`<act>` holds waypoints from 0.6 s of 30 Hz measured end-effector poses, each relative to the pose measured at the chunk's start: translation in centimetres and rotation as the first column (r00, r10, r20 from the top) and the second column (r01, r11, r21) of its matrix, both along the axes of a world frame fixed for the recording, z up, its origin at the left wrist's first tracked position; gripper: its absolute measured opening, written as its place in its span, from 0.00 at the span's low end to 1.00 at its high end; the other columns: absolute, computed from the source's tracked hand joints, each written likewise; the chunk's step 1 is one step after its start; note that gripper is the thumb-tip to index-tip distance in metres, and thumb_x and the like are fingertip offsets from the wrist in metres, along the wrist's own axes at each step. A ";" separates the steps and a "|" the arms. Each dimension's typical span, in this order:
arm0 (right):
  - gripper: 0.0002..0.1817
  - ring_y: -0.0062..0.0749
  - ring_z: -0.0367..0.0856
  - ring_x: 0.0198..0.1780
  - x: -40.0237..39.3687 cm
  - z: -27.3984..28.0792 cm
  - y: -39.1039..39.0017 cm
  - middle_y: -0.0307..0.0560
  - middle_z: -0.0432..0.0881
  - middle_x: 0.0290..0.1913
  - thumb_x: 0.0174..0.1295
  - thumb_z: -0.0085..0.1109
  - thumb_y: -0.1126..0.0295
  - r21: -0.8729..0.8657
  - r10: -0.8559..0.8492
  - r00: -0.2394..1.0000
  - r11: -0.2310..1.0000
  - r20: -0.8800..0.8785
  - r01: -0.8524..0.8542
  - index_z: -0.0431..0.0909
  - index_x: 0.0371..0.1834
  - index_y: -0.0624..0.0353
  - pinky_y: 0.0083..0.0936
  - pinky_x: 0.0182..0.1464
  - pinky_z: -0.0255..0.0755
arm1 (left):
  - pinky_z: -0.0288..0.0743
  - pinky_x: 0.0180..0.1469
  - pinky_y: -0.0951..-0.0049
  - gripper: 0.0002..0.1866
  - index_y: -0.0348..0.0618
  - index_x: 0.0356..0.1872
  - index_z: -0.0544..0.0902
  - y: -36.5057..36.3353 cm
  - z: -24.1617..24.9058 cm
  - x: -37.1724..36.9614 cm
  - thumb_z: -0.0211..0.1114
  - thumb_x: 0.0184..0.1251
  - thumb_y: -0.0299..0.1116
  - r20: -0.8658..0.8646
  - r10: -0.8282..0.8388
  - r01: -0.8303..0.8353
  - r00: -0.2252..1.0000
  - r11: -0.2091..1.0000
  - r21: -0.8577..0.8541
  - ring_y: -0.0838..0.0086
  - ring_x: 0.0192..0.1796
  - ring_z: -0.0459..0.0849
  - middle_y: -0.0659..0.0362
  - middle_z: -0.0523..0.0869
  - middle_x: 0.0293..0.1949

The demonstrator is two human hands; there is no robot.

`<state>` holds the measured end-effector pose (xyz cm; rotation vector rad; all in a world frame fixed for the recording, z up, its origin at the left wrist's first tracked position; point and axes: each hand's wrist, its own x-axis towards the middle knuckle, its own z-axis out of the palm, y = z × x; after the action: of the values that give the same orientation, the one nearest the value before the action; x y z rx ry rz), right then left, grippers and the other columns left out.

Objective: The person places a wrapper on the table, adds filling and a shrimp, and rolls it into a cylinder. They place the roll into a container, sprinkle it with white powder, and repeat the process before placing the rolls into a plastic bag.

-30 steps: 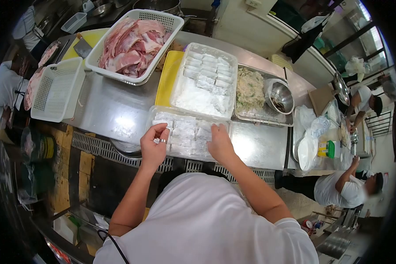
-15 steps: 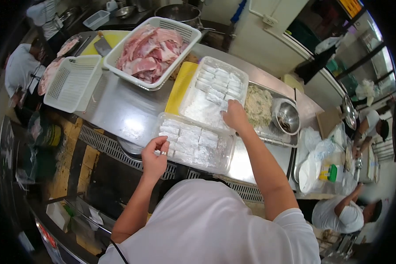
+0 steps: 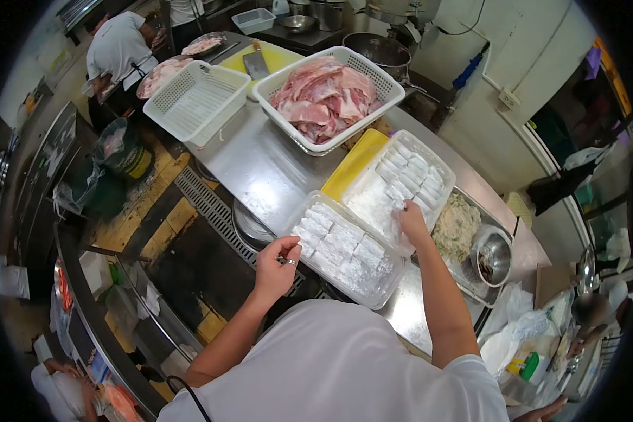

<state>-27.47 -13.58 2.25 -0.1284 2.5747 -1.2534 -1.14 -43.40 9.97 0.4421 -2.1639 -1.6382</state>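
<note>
Over the upper plastic tub (image 3: 444, 163), which holds white-coated pieces in rows and loose white powder, my right hand (image 3: 413, 224) reaches down with bent fingers. Its fingertips meet the powder beside the pieces, and what they hold, if anything, is hidden. The lower clear tub (image 3: 392, 299) is filled with several floured pieces (image 3: 337, 246). At its left edge is my left hand (image 3: 276, 267), wearing a ring, its thumb and fingers curled close together; I cannot make out anything between them.
A white basket of raw meat (image 3: 323, 98), an empty white basket (image 3: 197, 105) and a cleaver (image 3: 256, 63) lie farther up the counter. Right of the tubs are a tray of pale mixture (image 3: 457, 226) and a metal bowl (image 3: 491, 257). Co-workers (image 3: 123, 46) stand around.
The view has turned, so the counter and tubs appear shifted right and more slanted. My right hand remains at the upper tub's powder, and my left hand remains by the lower tub.
</note>
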 end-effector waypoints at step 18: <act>0.30 0.61 0.84 0.63 -4.3 -1.4 3.3 0.70 0.85 0.61 0.64 0.62 0.71 0.037 0.036 0.999 0.999 0.005 -0.037 0.76 0.71 0.71 0.42 0.66 0.77 | 0.79 0.45 0.77 0.10 0.34 0.52 0.88 0.9 0.9 1.1 0.71 0.75 0.26 0.014 0.071 -0.071 0.997 0.997 -0.018 0.83 0.39 0.83 0.63 0.90 0.38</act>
<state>-31.73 -10.25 0.87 -0.1646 2.5788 -1.1909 -0.02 -42.46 10.89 0.5216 -2.1467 -1.5814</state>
